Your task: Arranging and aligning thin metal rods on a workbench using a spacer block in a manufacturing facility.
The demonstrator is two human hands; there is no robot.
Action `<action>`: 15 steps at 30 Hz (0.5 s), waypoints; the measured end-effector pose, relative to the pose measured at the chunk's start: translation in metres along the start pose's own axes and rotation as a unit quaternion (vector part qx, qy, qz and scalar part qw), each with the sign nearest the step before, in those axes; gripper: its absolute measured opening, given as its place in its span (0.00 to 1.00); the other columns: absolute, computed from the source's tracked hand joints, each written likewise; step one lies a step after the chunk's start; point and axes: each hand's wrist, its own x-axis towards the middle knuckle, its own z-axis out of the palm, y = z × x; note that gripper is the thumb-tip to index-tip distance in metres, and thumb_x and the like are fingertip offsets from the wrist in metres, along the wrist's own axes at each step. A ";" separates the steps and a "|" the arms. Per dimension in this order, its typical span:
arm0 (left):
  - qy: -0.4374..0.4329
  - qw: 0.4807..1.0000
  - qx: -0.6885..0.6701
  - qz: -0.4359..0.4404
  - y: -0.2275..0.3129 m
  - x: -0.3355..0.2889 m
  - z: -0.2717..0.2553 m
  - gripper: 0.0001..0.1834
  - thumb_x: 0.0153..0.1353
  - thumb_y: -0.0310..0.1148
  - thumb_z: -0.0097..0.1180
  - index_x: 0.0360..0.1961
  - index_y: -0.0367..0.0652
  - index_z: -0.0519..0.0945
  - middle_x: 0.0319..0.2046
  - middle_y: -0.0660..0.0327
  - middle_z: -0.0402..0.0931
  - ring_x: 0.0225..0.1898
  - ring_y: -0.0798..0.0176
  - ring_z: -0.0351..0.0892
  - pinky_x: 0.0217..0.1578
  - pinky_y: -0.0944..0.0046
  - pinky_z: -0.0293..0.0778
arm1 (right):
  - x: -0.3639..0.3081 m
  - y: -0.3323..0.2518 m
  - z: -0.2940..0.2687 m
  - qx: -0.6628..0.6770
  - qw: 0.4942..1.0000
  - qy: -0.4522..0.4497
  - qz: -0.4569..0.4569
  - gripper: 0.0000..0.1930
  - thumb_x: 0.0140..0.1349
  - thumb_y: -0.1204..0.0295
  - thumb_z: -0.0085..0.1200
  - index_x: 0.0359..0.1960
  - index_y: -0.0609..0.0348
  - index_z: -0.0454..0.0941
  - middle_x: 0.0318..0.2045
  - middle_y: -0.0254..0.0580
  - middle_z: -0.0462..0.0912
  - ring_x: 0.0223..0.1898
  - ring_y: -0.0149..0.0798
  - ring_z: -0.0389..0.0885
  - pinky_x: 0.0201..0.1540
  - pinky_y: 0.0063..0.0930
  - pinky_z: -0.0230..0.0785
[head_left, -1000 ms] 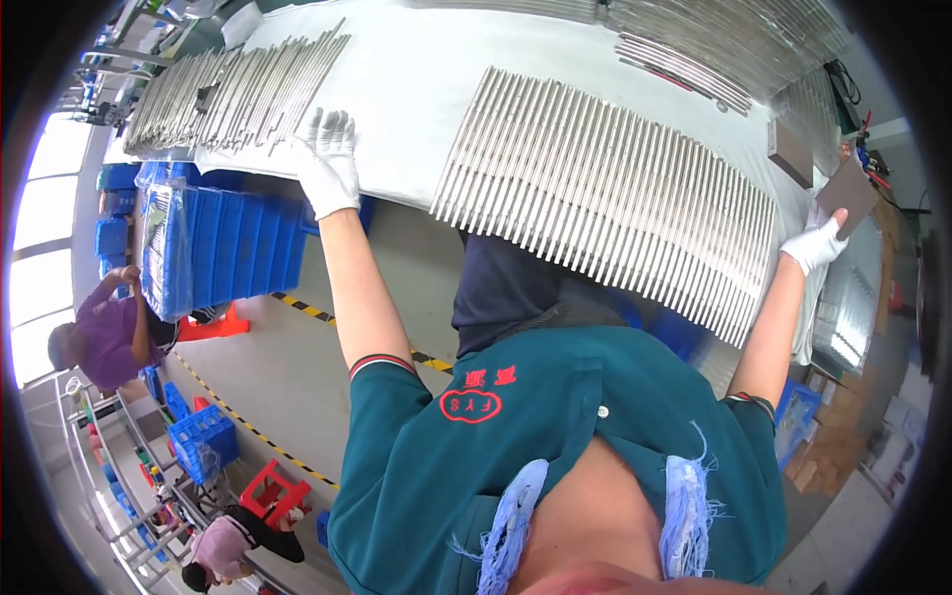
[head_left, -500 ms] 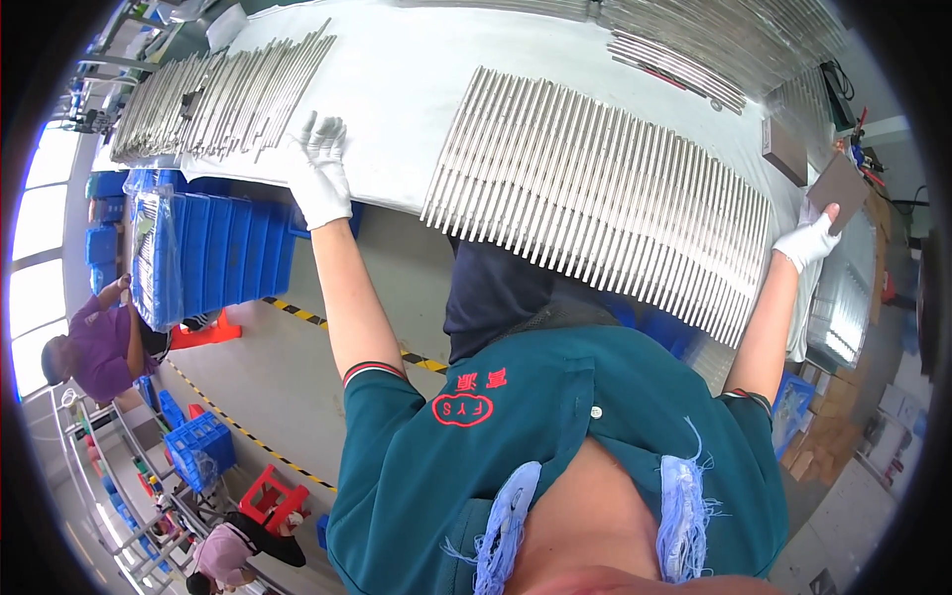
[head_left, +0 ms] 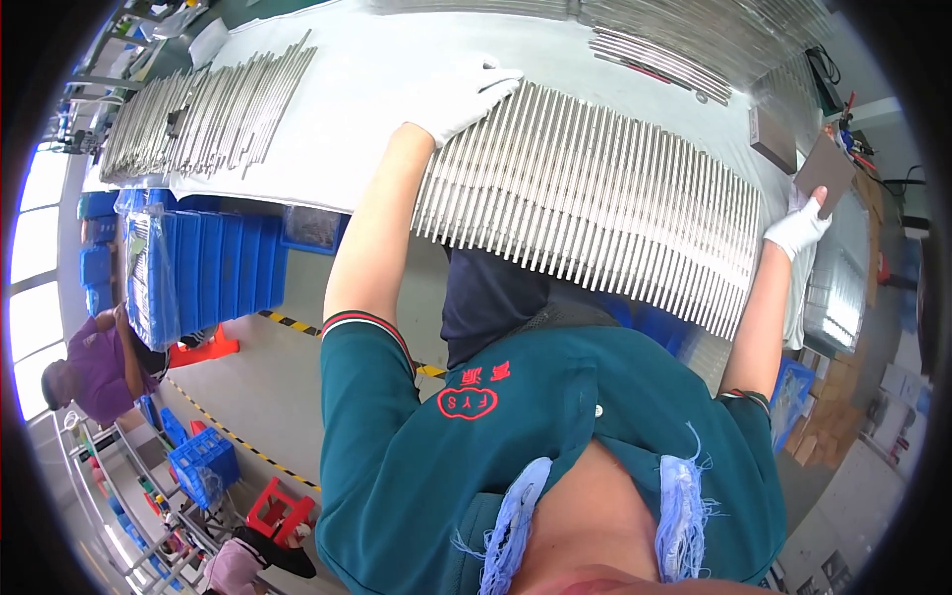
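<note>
Side by side on the white-covered table lies a wide row of thin silvery metal rods, their near ends jutting past the table's front edge. My left hand, in a white glove, is at the far left corner of this row, fingers stretched to the right over the rod ends; part of the palm side is hidden. My right hand, also gloved with a bare fingertip showing, grips a flat brown rectangular pad beyond the row's right end. Another brown block rests on the table near it.
More loose rods lie on the table's left. A small bundle of rods and plastic-wrapped rods are at the back right. Blue crates stand left, below table height. Two people, one in a purple shirt, are at lower left.
My left hand has swung right from the bare cloth to the far left corner of the rod row. The right hand still holds the brown pad.
</note>
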 end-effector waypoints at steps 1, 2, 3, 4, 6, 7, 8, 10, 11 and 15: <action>-0.003 1.000 0.006 -0.005 -0.002 0.001 0.000 0.18 0.63 0.46 0.49 0.45 0.49 0.82 0.39 0.58 0.77 0.42 0.58 0.76 0.46 0.62 0.70 | 0.002 0.003 -0.002 0.000 1.000 0.001 -0.001 0.23 0.63 0.61 0.55 0.45 0.72 0.69 0.44 0.48 0.76 0.42 0.38 0.77 0.47 0.32 0.75; -0.005 1.000 0.013 -0.011 -0.003 0.001 0.001 0.18 0.63 0.46 0.49 0.45 0.49 0.82 0.38 0.59 0.77 0.41 0.58 0.76 0.46 0.63 0.70 | 0.005 0.007 -0.005 -0.030 0.999 -0.001 -0.016 0.23 0.63 0.60 0.56 0.45 0.73 0.69 0.43 0.48 0.76 0.42 0.37 0.77 0.46 0.31 0.74; -0.005 1.000 0.012 -0.011 -0.004 0.000 0.003 0.18 0.63 0.46 0.49 0.45 0.49 0.82 0.38 0.59 0.77 0.41 0.58 0.76 0.46 0.63 0.70 | 0.008 0.011 -0.008 -0.060 0.998 -0.003 -0.031 0.24 0.62 0.59 0.56 0.44 0.74 0.70 0.43 0.48 0.77 0.42 0.37 0.77 0.45 0.30 0.74; 0.014 0.999 0.038 0.008 -0.005 -0.002 0.004 0.17 0.63 0.47 0.49 0.44 0.50 0.83 0.38 0.59 0.77 0.41 0.58 0.76 0.45 0.62 0.71 | 0.011 0.014 -0.010 -0.060 0.998 -0.002 -0.031 0.24 0.62 0.59 0.56 0.44 0.74 0.70 0.43 0.48 0.77 0.42 0.37 0.77 0.45 0.30 0.74; 0.034 0.997 0.063 0.027 -0.007 -0.002 0.005 0.17 0.63 0.47 0.50 0.44 0.50 0.83 0.37 0.58 0.77 0.40 0.58 0.76 0.44 0.62 0.71 | 0.015 0.017 -0.015 -0.071 0.997 -0.002 -0.041 0.25 0.62 0.58 0.56 0.43 0.74 0.70 0.42 0.49 0.77 0.42 0.36 0.77 0.44 0.27 0.73; 0.026 0.992 0.114 0.040 -0.006 -0.001 0.002 0.16 0.62 0.46 0.50 0.43 0.51 0.83 0.36 0.58 0.78 0.39 0.57 0.76 0.42 0.61 0.72 | 0.012 0.017 -0.012 -0.070 0.997 -0.003 -0.038 0.25 0.62 0.58 0.56 0.43 0.74 0.70 0.42 0.49 0.77 0.42 0.36 0.77 0.44 0.27 0.73; 0.019 0.985 0.164 0.052 -0.005 -0.001 -0.001 0.16 0.62 0.46 0.50 0.42 0.51 0.83 0.35 0.58 0.78 0.38 0.57 0.76 0.41 0.60 0.72 | 0.010 0.017 -0.010 -0.066 0.997 -0.007 -0.034 0.24 0.62 0.58 0.56 0.43 0.74 0.70 0.43 0.49 0.77 0.42 0.36 0.77 0.44 0.28 0.74; 0.014 0.984 0.170 0.053 0.000 0.000 -0.001 0.15 0.62 0.44 0.51 0.43 0.51 0.83 0.36 0.57 0.78 0.39 0.56 0.75 0.43 0.59 0.71 | 0.006 0.013 -0.006 -0.063 0.998 -0.011 -0.029 0.24 0.62 0.58 0.56 0.43 0.74 0.70 0.43 0.49 0.77 0.42 0.37 0.77 0.45 0.29 0.74; 0.011 0.983 0.174 0.055 0.003 0.002 0.000 0.14 0.62 0.43 0.51 0.43 0.50 0.83 0.37 0.56 0.77 0.40 0.55 0.74 0.45 0.58 0.71 | 0.005 0.011 -0.004 -0.037 0.999 -0.027 -0.020 0.24 0.62 0.59 0.56 0.43 0.74 0.70 0.43 0.49 0.76 0.42 0.37 0.77 0.45 0.30 0.75; 0.025 0.981 0.153 0.118 0.014 0.012 0.004 0.13 0.63 0.41 0.51 0.41 0.49 0.83 0.34 0.58 0.78 0.38 0.55 0.76 0.43 0.58 0.72 | 0.006 0.010 -0.005 -0.019 0.999 -0.039 0.000 0.23 0.62 0.59 0.56 0.43 0.73 0.70 0.44 0.49 0.75 0.41 0.38 0.78 0.44 0.32 0.78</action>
